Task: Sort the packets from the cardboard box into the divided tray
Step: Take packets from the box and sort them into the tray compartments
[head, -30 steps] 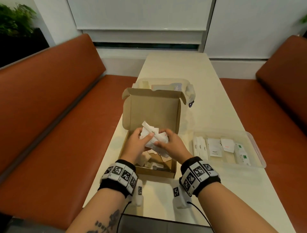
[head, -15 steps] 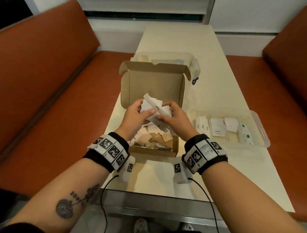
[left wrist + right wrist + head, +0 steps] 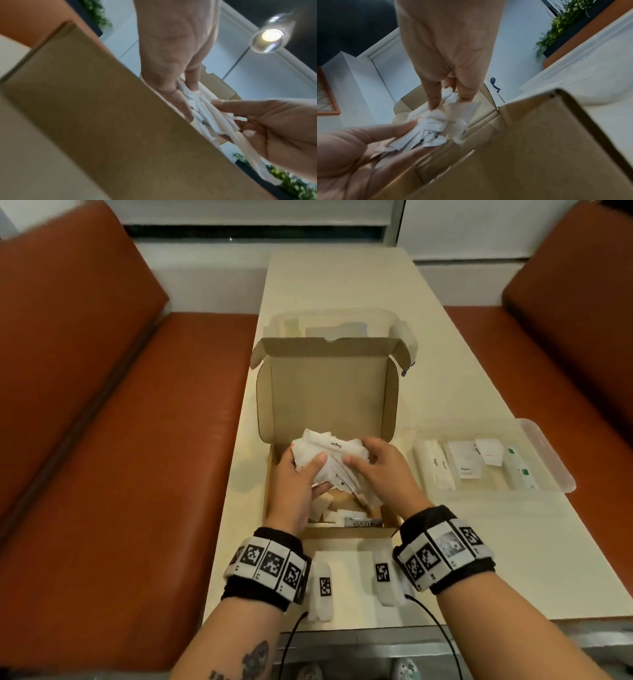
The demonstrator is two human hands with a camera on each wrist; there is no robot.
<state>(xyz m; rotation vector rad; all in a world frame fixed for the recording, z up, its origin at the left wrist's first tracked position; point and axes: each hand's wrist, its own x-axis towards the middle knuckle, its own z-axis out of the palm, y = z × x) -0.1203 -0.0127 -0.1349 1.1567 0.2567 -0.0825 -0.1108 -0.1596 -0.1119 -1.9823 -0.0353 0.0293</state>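
Note:
The open cardboard box [image 3: 325, 392] stands mid-table with its lid raised. Both hands hold a bundle of white packets [image 3: 330, 451] just above the box's floor; a "Sugar" stick lies on top. My left hand [image 3: 308, 474] grips the bundle from the left, thumb on top. My right hand [image 3: 366, 460] pinches it from the right. Loose packets [image 3: 346, 517] lie on the box floor. The divided tray [image 3: 555, 470], clear plastic, sits to the right and holds sorted packets. From the left wrist, the bundle [image 3: 205, 116] shows between both hands behind the box wall [image 3: 102, 121]. The right wrist view shows the bundle [image 3: 435, 127] crumpled between the fingers.
A second clear plastic container [image 3: 342, 320] stands right behind the box lid. Orange bench seats [image 3: 120, 474] flank the narrow cream table [image 3: 342, 278]. Bare tabletop lies in front of the tray and beyond the container.
The head view has tipped downward. Both hands still hold the bundle over the box, with the fingers shifted slightly on it.

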